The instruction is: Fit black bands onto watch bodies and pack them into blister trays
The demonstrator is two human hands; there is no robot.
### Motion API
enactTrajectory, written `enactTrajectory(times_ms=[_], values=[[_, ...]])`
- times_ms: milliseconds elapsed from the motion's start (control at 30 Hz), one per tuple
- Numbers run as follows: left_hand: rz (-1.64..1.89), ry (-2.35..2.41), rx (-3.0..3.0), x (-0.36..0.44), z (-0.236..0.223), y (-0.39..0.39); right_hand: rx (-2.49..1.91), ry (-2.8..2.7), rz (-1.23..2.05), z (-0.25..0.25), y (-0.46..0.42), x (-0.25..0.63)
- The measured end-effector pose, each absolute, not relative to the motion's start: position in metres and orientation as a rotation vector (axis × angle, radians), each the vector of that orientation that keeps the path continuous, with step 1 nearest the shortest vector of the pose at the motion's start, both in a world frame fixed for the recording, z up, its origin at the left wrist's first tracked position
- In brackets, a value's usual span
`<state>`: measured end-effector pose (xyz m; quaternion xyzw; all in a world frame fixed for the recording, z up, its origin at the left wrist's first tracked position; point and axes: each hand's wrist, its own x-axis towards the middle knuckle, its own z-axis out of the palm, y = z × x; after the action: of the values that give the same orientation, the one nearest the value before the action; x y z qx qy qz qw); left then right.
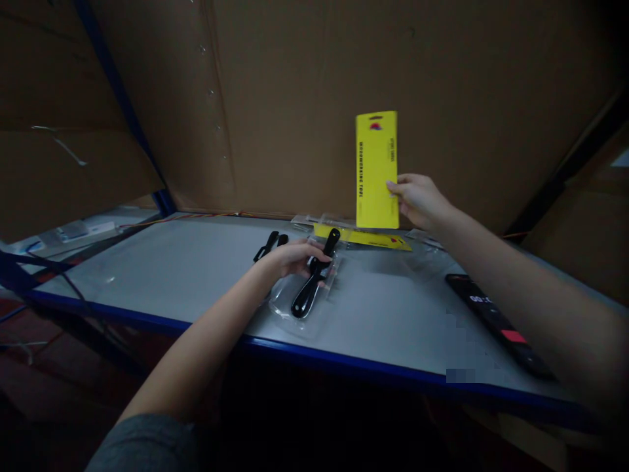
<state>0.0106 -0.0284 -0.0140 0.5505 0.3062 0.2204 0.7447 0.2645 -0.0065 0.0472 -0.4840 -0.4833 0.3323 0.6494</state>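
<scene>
My left hand (299,257) is closed round the middle of a black spokeshave (307,294), which lies slanted in a clear plastic blister shell (282,308) over the table. Raised at the right, my right hand (420,196) pinches the edge of a yellow card (377,177) between thumb and fingers. The card stands upright, its side print reading "WOODWORKING TOOL" and a hang slot at its top. Just left of my left hand lies another black tool (268,246), partly hidden by the hand.
Behind the shell, another yellow card (388,240) lies flat among clear plastic packaging (304,221). A phone (484,311) with a lit display rests on the grey table (162,269) at the right, partly under my forearm. Cardboard (289,98) walls the back.
</scene>
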Motion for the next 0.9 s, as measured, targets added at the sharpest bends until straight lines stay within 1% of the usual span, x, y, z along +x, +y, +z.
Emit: enactTrajectory(times_ms=[100,333,533,733,900], values=[[0.462,0.62,1.215,0.011,-0.018,-0.028,-1.004,-1.0,0.765,0.033,-0.012,0.258],[0.39,0.617,1.289,0.01,-0.015,-0.033,-1.064,-0.997,0.711,0.001,-0.008,0.256],[0.315,0.655,1.365,0.01,-0.002,-0.046,-0.993,-0.939,0.702,-0.003,-0.018,0.252],[0.351,0.692,1.426,0.009,0.004,-0.051,-0.899,-0.932,0.636,-0.006,-0.026,0.255],[0.329,0.663,1.459,0.008,0.0,-0.047,-0.84,-0.881,0.712,-0.01,-0.03,0.251]])
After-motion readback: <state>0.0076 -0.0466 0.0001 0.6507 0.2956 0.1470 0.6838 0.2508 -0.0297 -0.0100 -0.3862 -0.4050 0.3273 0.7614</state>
